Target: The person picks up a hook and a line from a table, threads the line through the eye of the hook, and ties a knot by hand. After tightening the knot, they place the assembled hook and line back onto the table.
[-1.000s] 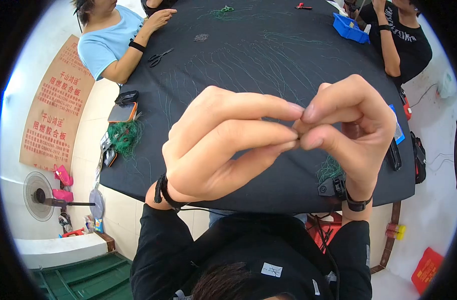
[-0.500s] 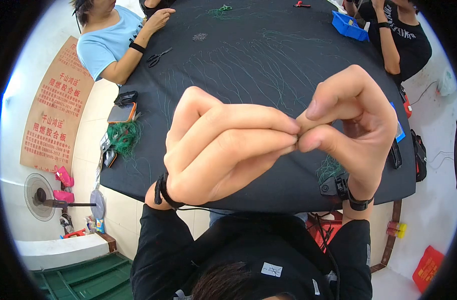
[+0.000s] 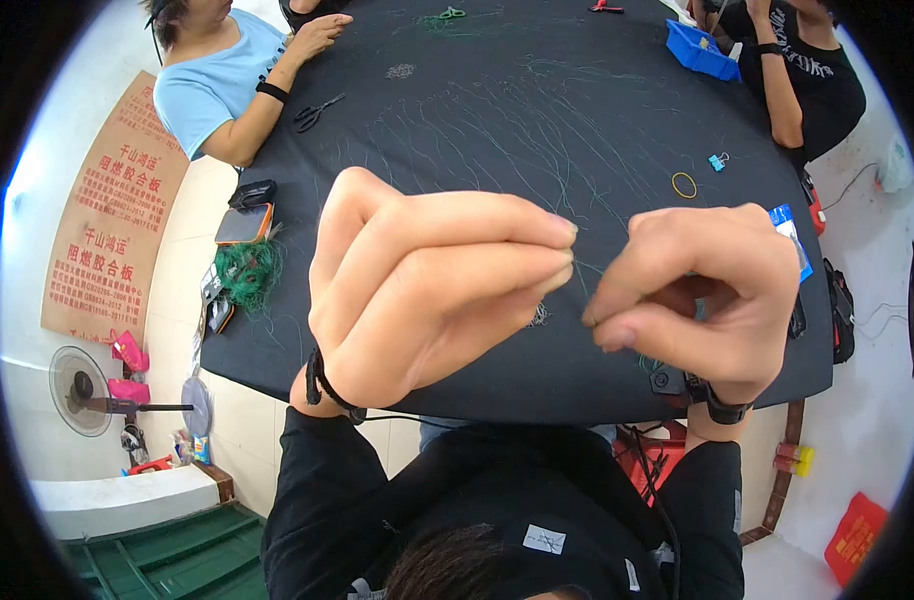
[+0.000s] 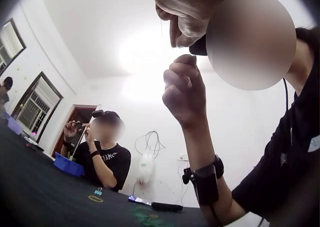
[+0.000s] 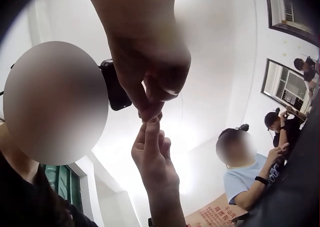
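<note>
In the head view my left hand pinches something tiny between thumb and fingertips, mostly hidden by them. To its right my right hand has thumb and forefinger pressed together. A thin green line shows in the gap between the hands. The left wrist view has a fine thread beside the upper hand, with the other hand just below it. Fingertips of both hands almost meet in the right wrist view, the near hand above the far one.
The black-covered table carries rows of green threads, black scissors, a green tangle, a blue bin, a yellow ring and a blue clip. One person in light blue sits left, another in black right.
My hands, fingertips together before, have come apart in the head view. The right hand moved slightly down and its fingers curled in; the left moved a little left. The ring and clip came into sight.
</note>
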`<state>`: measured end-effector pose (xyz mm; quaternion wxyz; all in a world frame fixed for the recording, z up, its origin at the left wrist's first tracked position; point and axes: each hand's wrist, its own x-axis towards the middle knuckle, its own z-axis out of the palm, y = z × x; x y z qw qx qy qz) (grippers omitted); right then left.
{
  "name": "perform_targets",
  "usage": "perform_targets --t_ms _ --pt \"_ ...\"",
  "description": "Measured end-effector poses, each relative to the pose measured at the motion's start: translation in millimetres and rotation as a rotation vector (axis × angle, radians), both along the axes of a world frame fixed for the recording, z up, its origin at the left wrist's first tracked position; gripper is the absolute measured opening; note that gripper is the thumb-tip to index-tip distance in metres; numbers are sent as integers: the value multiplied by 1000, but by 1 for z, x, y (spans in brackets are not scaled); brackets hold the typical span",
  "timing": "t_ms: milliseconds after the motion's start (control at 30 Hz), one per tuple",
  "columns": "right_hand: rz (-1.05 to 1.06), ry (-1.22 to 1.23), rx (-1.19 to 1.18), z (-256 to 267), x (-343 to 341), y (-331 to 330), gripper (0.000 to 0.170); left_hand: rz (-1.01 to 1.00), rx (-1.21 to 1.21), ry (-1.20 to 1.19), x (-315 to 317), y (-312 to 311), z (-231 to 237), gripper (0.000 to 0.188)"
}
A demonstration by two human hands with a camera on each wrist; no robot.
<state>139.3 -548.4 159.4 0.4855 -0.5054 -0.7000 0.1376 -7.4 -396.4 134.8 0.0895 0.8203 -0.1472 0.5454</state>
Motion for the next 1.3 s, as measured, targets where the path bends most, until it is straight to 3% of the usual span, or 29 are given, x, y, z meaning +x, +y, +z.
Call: perform_targets --t_ms 267,433,567,700,900,1100,1200,1300 --pt "30 -90 153 4 -2 0 14 -9 24 3 0 0 1 19" --pt "-219 54 151 0 -6 -5 12 -35 65 -8 2 -1 -2 22" --pt "-162 67 65 2 0 -3 19 -21 61 -8 1 -1 -1 24" --pt "-126 135 27 1 -3 -6 36 -20 61 12 -1 1 2 24" --pt "-228 1 87 -2 -12 0 13 -30 71 -38 2 1 -1 22" --pt "-281 -55 37 -3 -11 1 13 -43 67 -40 1 2 0 22" --pt "-155 -11 52 -5 -13 4 15 -37 65 -35 -1 2 0 21" --pt "-192 -40 93 -7 -14 5 14 -50 49 -39 0 2 0 21"
